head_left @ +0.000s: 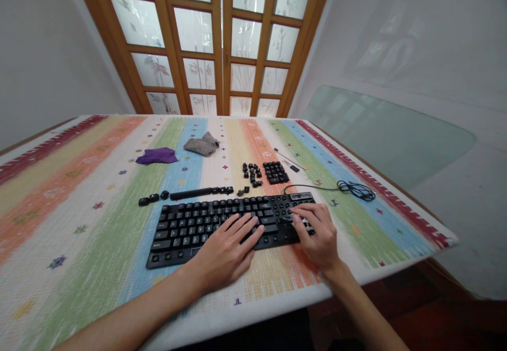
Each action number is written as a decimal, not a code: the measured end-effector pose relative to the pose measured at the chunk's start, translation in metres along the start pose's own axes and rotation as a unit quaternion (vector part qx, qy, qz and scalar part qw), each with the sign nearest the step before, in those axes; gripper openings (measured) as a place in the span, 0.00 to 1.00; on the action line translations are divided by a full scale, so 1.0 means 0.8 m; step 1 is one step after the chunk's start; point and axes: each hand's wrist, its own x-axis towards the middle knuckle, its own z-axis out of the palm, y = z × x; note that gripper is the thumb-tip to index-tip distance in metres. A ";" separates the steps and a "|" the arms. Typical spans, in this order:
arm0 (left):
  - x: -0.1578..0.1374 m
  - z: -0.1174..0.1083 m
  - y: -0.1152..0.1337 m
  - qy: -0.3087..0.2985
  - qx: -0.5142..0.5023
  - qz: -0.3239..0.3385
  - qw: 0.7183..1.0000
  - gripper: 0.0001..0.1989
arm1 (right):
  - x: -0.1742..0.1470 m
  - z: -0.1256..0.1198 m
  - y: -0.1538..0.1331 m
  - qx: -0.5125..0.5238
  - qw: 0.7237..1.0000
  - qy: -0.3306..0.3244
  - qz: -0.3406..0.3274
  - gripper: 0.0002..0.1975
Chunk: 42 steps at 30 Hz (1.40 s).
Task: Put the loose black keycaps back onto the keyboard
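Note:
A black keyboard (186,224) lies at a slight slant on the table, with keycaps off its bottom row and off the arrow and number sections at its right. My left hand (227,245) rests flat on its middle keys, fingers stretched out. Over the bare right section, my right hand (317,232) has thumb and forefinger closed in a pinch; what they hold, if anything, is too small to name. Behind the keyboard lie a long space bar keycap (190,193), a loose group of keycaps (252,174) and a neat block of keycaps (276,172).
A purple cloth (157,155) and a grey cloth (201,145) lie farther back on the left. The keyboard's coiled cable (356,189) is at the right, near a thin stick (291,159) and a small black piece (294,169). A striped cloth covers the table (99,235).

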 end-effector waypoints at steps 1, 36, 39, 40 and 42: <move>0.000 0.000 0.000 0.000 0.003 0.001 1.000 0.23 | -0.001 0.000 0.000 0.000 1.000 -0.003 -0.003 0.09; -0.004 -0.002 0.005 -0.048 -0.018 -0.023 0.998 0.24 | -0.004 0.017 -0.001 0.022 0.992 -0.103 -0.067 0.05; -0.006 -0.012 0.002 -0.044 -0.032 -0.015 0.998 0.25 | -0.003 0.018 -0.001 0.022 0.993 -0.101 -0.063 0.06; -0.007 -0.018 -0.002 -0.037 -0.035 -0.014 0.999 0.24 | -0.004 0.018 0.000 0.023 0.993 -0.099 -0.062 0.06; -0.014 -0.032 -0.016 -0.008 -0.034 -0.026 0.999 0.22 | -0.005 0.019 0.002 0.022 0.993 -0.094 -0.062 0.06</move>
